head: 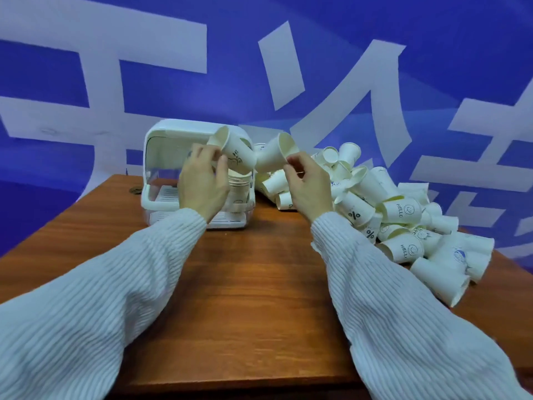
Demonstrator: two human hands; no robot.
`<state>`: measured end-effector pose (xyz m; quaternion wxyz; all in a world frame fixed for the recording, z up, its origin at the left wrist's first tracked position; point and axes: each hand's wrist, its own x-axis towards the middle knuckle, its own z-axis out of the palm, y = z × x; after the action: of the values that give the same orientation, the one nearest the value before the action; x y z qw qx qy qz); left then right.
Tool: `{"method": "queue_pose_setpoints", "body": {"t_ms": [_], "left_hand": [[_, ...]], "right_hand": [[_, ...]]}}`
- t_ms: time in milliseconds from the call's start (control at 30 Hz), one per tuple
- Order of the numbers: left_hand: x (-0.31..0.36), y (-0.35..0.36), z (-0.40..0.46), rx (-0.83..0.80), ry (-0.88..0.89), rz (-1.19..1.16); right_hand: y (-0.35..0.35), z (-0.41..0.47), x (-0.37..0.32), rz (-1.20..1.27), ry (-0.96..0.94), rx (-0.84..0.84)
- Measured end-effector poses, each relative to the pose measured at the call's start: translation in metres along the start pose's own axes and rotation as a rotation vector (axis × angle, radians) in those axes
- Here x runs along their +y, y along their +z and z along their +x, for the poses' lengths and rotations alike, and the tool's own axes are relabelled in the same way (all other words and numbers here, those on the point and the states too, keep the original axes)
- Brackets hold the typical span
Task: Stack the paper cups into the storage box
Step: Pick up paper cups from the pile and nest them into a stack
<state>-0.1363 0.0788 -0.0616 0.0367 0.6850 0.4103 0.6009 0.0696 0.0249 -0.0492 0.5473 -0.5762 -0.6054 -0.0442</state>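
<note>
Paper cups lie everywhere on our right: a loose heap [403, 215] sprawls across the wooden table [245, 284], rims pointing every way. We hold one cup in each hand, both raised in front of the storage box [161, 168]. Our left hand [202, 183] has fingers and thumb curled round a printed cup [235, 153], tilted with its mouth up and to the left. Our right hand [308, 186] pinches a plain cup [277, 153] near its rim, mouth up and to the right. The two cup bases sit almost together, perhaps touching; we cannot tell. Inside the white box, lid swung up, a nested stack [240, 186] already stands at the right side, just below the left cup. Best handling, we judge: turn one cup so both mouths face the same way, slide it squarely into the other without crushing the thin wall, then lower the pair straight onto the stack, rims level.
</note>
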Motion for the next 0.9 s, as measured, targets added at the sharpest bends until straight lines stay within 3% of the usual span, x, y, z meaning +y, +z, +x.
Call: {"method": "queue_pose_setpoints", "body": {"t_ms": [233,433,633,700,900], "left_hand": [[-0.025,-0.025,0.015,-0.035,-0.111,0.067],[-0.043,-0.019,0.022,-0.089,-0.089,0.122],[-0.046,-0.009,0.032,-0.016,-0.082,0.108],[-0.044,-0.002,0.038,-0.043,-0.049,0.123],[-0.034,0.024,0.053,-0.192,0.008,0.189]], "right_hand": [[0.063,0.035,-0.014,-0.164,-0.102,-0.248],[0.083,0.050,-0.008,-0.376,-0.126,-0.477],[0.106,0.035,0.005,-0.631,-0.263,-0.645],[0.108,0.035,0.008,-0.495,-0.198,-0.630],[0.108,-0.004,0.018,-0.165,-0.002,-0.220]]}}
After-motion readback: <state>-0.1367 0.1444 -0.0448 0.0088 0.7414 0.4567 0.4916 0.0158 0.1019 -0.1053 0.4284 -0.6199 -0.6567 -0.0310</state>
